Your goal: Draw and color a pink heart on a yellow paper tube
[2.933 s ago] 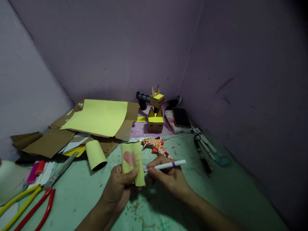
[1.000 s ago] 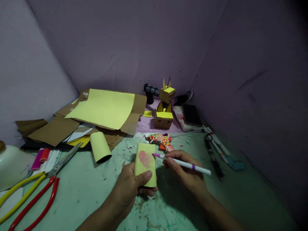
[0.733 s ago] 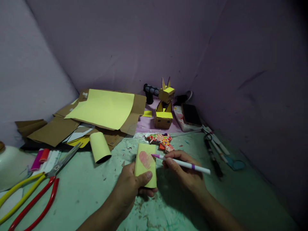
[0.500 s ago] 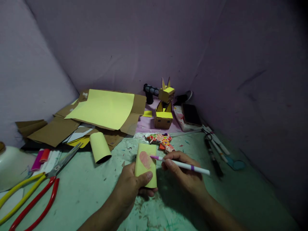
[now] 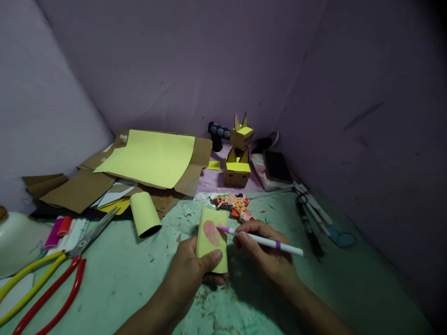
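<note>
My left hand [image 5: 195, 265] is closed around a flattened yellow paper tube [image 5: 218, 216], thumb across its front and fingers behind. A pink heart [image 5: 211, 233] is coloured on the tube's face. Between the fingers of my right hand [image 5: 265, 249] is a white marker [image 5: 268, 242] with a purple band. Its purple tip meets the heart's right side. Another yellow paper tube [image 5: 145, 215], rounder in shape, lies to the left. Just beyond the held tube is a flower-patterned paper shape [image 5: 233, 203].
Large scissors [image 5: 75, 253] with red and yellow handles lie at left, near several markers [image 5: 64, 231]. Yellow paper [image 5: 150, 158] rests on cardboard [image 5: 77, 188] behind. Cardboard boxes with pointed ears [image 5: 237, 174] stand at the back, left of a phone [image 5: 277, 165]. A craft knife [image 5: 309, 228] lies at right.
The marker tip has shifted very slightly left over the heart, with my right hand following. My left hand keeps the tube in nearly the same place.
</note>
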`<state>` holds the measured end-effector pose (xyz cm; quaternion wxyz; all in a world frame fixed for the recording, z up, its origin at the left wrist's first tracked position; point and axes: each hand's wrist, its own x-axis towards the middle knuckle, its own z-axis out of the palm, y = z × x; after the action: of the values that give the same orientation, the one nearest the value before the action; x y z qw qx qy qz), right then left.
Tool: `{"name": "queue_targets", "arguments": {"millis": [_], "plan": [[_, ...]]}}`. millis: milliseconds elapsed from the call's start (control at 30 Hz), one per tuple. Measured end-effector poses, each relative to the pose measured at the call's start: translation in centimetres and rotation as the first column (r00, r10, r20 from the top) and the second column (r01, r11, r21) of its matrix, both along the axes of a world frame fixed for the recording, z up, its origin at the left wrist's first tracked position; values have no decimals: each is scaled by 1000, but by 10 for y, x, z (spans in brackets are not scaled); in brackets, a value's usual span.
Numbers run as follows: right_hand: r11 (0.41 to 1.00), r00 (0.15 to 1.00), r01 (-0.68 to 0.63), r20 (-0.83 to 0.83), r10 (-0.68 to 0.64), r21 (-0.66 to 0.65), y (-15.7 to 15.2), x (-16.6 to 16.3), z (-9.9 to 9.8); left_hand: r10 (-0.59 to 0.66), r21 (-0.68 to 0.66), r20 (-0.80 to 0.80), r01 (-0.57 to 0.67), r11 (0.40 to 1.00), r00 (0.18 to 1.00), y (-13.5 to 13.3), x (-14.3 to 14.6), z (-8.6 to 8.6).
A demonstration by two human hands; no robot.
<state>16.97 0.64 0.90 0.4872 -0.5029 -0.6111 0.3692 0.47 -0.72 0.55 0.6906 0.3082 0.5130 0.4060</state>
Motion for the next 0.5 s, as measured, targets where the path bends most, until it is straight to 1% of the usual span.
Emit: {"name": "queue_targets", "arguments": {"millis": [167, 267, 400, 500], "plan": [[999, 1000, 11, -12, -11, -31, 0, -1, -1, 19, 9, -27, -19, 1000, 999, 0, 1, -2], [1000, 1000, 9, -28, -9, -13, -1, -4, 0, 34, 9, -27, -34, 999, 999, -1, 1, -1], [999, 999, -43, -34, 42, -7, -2, -5, 0, 39, 5, -34, -39, 999, 999, -1, 1, 1], [1000, 1000, -13, -26, 13, -15, -1, -3, 0, 27, -1, -40, -27, 1000, 999, 0, 1, 1]]}}
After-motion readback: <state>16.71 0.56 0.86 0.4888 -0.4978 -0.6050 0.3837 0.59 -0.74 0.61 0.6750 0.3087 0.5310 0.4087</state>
